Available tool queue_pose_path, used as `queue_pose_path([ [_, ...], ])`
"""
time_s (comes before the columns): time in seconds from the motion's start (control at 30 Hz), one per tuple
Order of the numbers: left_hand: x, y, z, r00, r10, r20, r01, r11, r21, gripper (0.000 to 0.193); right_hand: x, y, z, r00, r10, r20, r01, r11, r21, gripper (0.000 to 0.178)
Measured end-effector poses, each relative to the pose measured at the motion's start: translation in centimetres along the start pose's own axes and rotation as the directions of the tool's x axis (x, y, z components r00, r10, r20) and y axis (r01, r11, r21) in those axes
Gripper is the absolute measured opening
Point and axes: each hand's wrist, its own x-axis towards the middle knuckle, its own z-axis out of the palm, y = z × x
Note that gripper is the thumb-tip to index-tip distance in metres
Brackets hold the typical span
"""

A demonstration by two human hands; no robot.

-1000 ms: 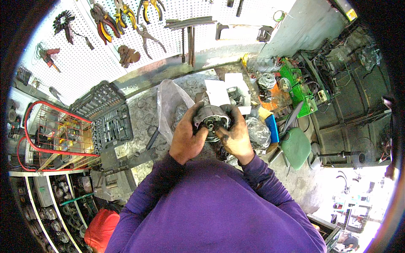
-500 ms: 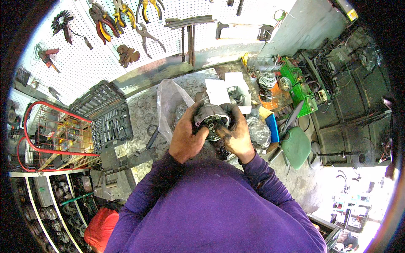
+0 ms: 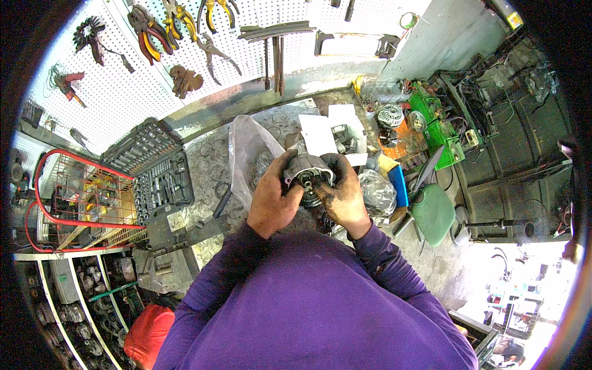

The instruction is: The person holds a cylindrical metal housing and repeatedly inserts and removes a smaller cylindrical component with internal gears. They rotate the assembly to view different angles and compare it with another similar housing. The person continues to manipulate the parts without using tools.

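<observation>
A round metal motor housing (image 3: 310,165), grey with a dark, open inside, is held between both hands over the workbench. My left hand (image 3: 274,200) wraps its left side, with the thumb pressed at the near opening. On the other side my right hand (image 3: 346,196) grips it, thumb and fingers at the opening too. The fingertips are blackened, and what they touch inside is too small to make out. Just beyond the housing stands an open white cardboard box (image 3: 356,132) with metal parts in it. A clear plastic bag (image 3: 243,154) lies to the left of the housing.
An open socket set case (image 3: 163,182) and a red wire basket (image 3: 92,213) are at the left. Pliers (image 3: 148,34) hang on the pegboard. Green crates (image 3: 435,123), a crumpled clear bag (image 3: 376,191) and a green chair (image 3: 433,216) are at the right.
The housing has tilted slightly in my hands, so more of its grey upper side shows. Both hands keep their grip in nearly the same place.
</observation>
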Motion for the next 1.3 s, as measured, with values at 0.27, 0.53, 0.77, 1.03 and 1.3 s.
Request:
queue_pose_path([
  [0.27,-0.1,0.0,0.1,1.0,-0.01,0.002,0.01,1.0,-0.008,0.063,0.0,0.9,0.2,1.0,0.01,0.021,-0.011,1.0,0.022,0.058],
  [0.53,-0.1,-0.6,0.3,0.999,-0.051,0.016,0.052,0.999,-0.014,0.062,-0.1,1.5,0.3,0.999,0.017,0.027,-0.018,0.999,0.033,0.06],
  [0.77,-0.4,-0.4,0.3,0.999,-0.049,0.009,0.049,0.999,-0.001,0.063,-0.2,1.3,0.2,0.999,0.008,0.035,-0.009,0.999,0.042,0.058],
  [1.03,-0.4,0.0,-0.1,0.992,-0.096,0.084,0.097,0.995,0.001,0.068,-0.6,0.5,-0.2,0.996,0.079,0.049,-0.084,0.991,0.105,0.053],
  [1.3,-0.4,0.4,-0.5,0.955,-0.16,0.249,0.215,0.953,-0.211,0.101,0.0,1.7,-1.3,0.991,0.0,0.131,-0.025,0.982,0.19,0.048],
])
